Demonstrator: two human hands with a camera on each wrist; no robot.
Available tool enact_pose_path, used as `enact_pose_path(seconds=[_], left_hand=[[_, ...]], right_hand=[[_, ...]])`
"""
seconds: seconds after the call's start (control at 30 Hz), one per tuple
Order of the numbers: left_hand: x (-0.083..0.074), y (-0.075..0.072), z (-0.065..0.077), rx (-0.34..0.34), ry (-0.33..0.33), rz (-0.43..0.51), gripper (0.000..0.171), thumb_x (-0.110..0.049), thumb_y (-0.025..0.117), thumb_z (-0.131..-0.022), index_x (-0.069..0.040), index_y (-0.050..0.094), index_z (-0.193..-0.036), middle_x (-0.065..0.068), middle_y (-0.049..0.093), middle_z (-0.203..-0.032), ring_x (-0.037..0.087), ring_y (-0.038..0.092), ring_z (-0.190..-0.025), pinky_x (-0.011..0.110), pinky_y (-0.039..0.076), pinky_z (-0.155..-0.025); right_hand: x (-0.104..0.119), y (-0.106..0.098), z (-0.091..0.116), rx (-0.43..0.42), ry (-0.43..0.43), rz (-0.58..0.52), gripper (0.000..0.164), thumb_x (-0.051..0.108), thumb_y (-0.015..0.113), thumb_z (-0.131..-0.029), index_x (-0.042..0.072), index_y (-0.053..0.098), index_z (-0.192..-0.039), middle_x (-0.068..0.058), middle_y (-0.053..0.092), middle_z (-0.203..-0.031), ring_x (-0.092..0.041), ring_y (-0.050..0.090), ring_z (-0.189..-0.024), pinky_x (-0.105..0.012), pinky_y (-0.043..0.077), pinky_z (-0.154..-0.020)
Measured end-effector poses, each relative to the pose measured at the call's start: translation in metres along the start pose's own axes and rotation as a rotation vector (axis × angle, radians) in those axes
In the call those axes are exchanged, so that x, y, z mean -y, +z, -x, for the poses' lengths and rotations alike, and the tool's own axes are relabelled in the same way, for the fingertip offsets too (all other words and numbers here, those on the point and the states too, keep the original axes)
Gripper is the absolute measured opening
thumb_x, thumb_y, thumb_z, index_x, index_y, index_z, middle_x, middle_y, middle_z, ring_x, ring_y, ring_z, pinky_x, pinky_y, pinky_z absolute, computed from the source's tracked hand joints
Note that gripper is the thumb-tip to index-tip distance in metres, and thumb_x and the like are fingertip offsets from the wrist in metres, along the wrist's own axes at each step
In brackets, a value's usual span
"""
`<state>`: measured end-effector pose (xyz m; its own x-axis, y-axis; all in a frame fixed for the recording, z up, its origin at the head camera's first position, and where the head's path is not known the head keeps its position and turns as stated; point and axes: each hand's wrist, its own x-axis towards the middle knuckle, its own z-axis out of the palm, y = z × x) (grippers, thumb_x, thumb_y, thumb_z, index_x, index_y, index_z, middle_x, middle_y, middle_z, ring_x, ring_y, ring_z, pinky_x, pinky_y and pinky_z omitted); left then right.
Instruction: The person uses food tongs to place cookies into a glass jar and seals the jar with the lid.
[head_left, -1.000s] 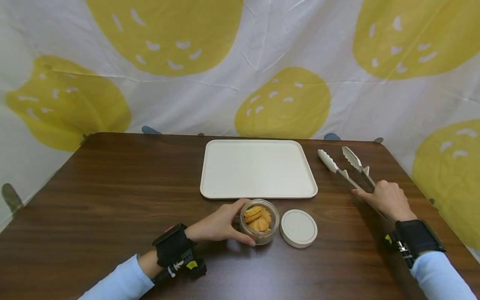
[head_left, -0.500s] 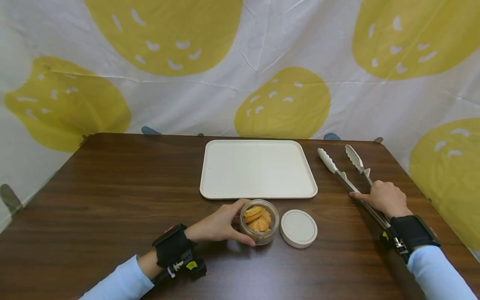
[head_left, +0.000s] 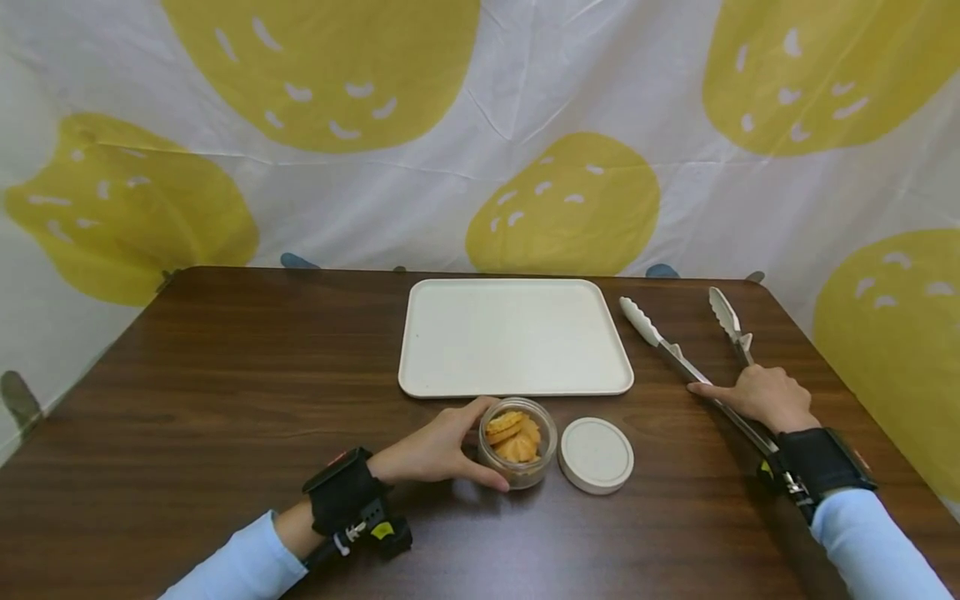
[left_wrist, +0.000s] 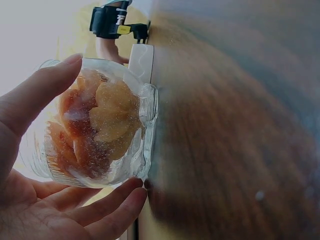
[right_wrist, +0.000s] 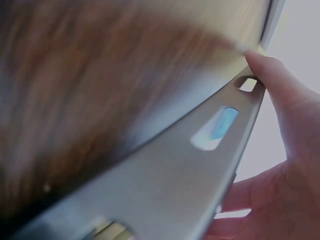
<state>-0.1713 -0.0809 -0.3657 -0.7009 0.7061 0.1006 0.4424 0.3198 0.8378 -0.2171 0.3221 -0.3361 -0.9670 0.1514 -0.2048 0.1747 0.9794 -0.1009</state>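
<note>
The left hand [head_left: 435, 454] curls its fingers [left_wrist: 47, 95] and thumb around a small clear jar [head_left: 518, 442] of orange biscuits [head_left: 514, 436], which stands uncapped on the worktop [head_left: 225, 375] just in front of the near edge of a cream tray [head_left: 514, 335]. Its round white lid [head_left: 596, 455] lies flat just to the right of the jar, apart from it. The jar looks rigid, smooth and possibly slippery, probably light, so a wrap around its wall, as here, seems the safest hold; the biscuits look brittle and would likely crumble under a hard pinch. The right hand [head_left: 763, 397] lies over the metal tongs [head_left: 678, 354] at the worktop's right side, fingers [right_wrist: 280, 85] curled on the arms near the hinged end. The white-tipped ends are spread wide and point away from the person, the left tip lying near the tray's right rim. The tongs look stiff, springy and light, best held mid-arm. The lid and the tray rim lie close to any path between tongs and jar.
</note>
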Motion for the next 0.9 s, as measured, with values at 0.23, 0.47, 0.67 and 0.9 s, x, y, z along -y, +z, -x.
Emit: enact_pose_path(seconds=[0.23,0.47,0.67,0.9], left_hand=[[0.0,0.0,0.0,-0.001,0.005,0.01,0.076,-0.021,0.079,-0.066,-0.006,0.037,-0.128,0.004,0.051,-0.118,0.015,0.05,-0.108,0.023,0.044,-0.084],[-0.001,-0.001,0.001,-0.001,-0.006,0.017,0.076,-0.02,0.079,-0.066,-0.007,0.037,-0.128,0.005,0.051,-0.118,0.016,0.05,-0.109,0.022,0.044,-0.084],[-0.001,0.0,0.001,-0.005,-0.007,0.0,0.076,-0.021,0.079,-0.066,-0.008,0.037,-0.128,0.004,0.052,-0.118,0.015,0.05,-0.108,0.023,0.043,-0.085],[-0.001,0.0,0.0,-0.009,-0.011,-0.04,0.077,-0.025,0.079,-0.066,-0.01,0.037,-0.128,0.002,0.052,-0.118,0.013,0.049,-0.109,0.026,0.041,-0.088]], right_hand=[[0.006,0.0,0.003,-0.022,-0.013,0.005,0.103,0.079,0.048,-0.063,-0.02,0.055,-0.092,-0.036,0.046,-0.08,-0.037,0.049,-0.065,-0.04,0.038,-0.05],[0.007,0.0,0.004,-0.016,-0.019,-0.014,0.107,0.078,0.051,-0.062,-0.023,0.051,-0.094,-0.036,0.044,-0.08,-0.038,0.048,-0.067,-0.04,0.038,-0.051],[0.01,0.003,0.008,-0.139,-0.102,-0.04,0.097,0.069,0.055,-0.069,-0.024,0.049,-0.093,-0.038,0.041,-0.081,-0.047,0.044,-0.074,-0.047,0.038,-0.053],[0.027,0.006,0.021,-0.454,-0.351,-0.074,0.059,0.036,0.069,-0.075,-0.018,0.053,-0.09,-0.038,0.044,-0.087,-0.052,0.041,-0.079,-0.054,0.038,-0.059]])
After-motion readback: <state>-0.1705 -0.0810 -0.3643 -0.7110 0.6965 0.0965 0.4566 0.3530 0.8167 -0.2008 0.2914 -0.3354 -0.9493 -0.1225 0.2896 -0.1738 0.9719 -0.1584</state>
